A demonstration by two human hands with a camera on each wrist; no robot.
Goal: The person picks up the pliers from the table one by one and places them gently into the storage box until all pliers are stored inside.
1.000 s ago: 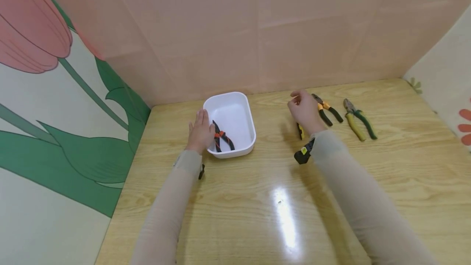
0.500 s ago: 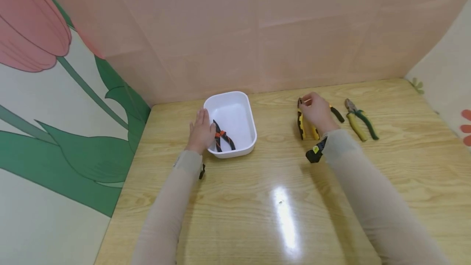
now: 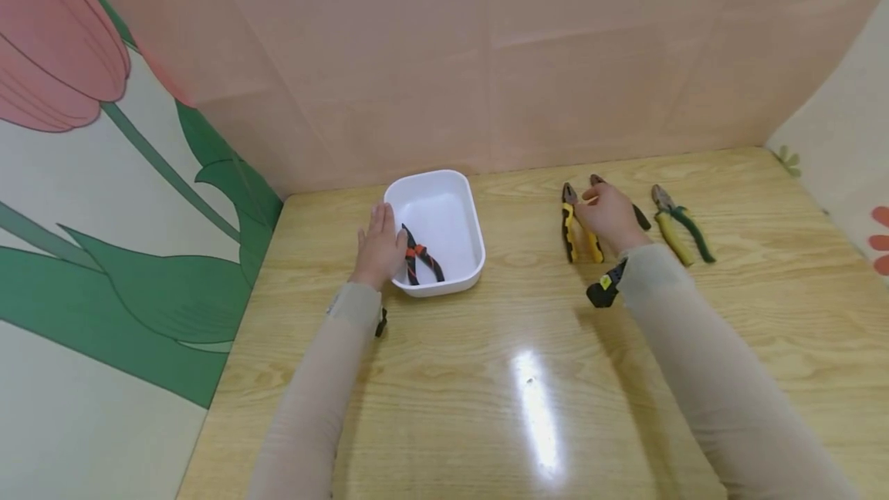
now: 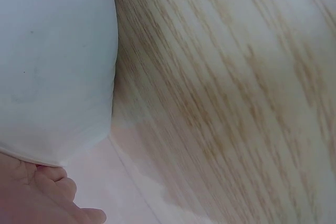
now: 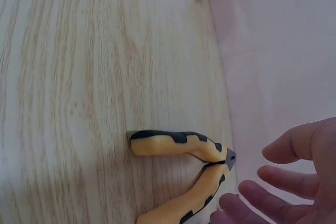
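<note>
2 beige sleeves point(image 3: 701, 361), black wrist cameras point(image 3: 603, 290).

right hand point(image 3: 610, 213): shifted right, off yellow pliers point(image 3: 575, 231) | pliers: now uncovered on table | fingers: relaxed

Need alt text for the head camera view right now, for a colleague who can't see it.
A person's right hand hovers open over yellow-and-black pliers on a wooden table, with green-handled pliers further right. The left hand rests flat against a white tray holding black-and-orange pliers.
</note>
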